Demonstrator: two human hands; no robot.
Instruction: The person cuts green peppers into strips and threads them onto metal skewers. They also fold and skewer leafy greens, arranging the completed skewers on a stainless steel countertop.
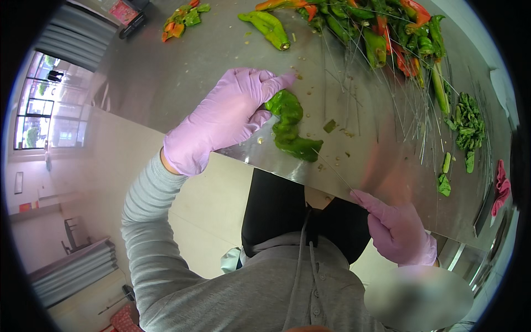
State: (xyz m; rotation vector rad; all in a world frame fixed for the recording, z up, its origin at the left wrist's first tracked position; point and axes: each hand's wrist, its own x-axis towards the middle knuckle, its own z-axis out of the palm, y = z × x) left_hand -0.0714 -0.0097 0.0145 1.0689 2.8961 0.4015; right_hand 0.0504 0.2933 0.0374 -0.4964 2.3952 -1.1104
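Observation:
My left hand (228, 108), in a pink glove, pinches the upper end of a long green pepper (288, 124) near the front edge of a steel table (195, 83). The pepper is bent and wrinkled, its lower end towards the right. Between the fingers of my right hand (398, 228), gloved as well, is a thin metal skewer (337, 173). It slants up to the left and its far end meets the lower end of the pepper; how deep it goes in, I cannot tell. Pale seeds and a small green scrap (330, 125) lie beside the pepper.
Green and red peppers (375, 45) are heaped at the back right, with loose skewers (415, 120) over and before them. One green pepper (267, 31) lies apart. Cut pieces (182, 20), green trimmings (469, 120), a knife (484, 211) and a pink cloth (501, 189) sit farther out.

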